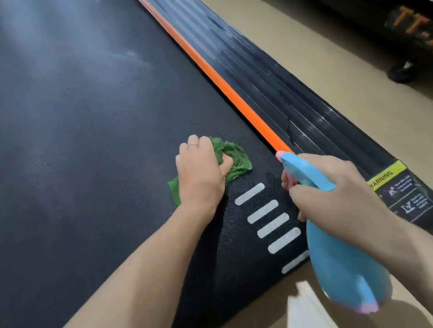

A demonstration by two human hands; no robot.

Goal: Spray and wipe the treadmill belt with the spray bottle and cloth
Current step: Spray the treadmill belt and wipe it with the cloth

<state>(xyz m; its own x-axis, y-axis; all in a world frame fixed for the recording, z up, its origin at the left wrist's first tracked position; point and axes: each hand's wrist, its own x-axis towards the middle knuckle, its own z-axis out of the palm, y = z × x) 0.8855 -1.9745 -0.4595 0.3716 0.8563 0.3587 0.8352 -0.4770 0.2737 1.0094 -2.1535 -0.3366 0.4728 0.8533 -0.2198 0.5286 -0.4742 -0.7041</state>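
Note:
The black treadmill belt [69,136] fills most of the head view, running away from me. My left hand [201,173] grips a crumpled green cloth [234,158] and presses it onto the belt near the right edge, just beyond a row of white stripes [268,222]. My right hand [339,195] holds a light blue spray bottle [341,263] by its neck, fingers at the pink trigger, with the nozzle pointing up-left over the belt's right edge. Pale streaks show on the belt farther up.
An orange strip [211,68] and a ribbed black side rail [275,75] with a yellow warning label [387,175] border the belt on the right. Beige floor [332,40] lies beyond, with another black machine [413,19] at the upper right.

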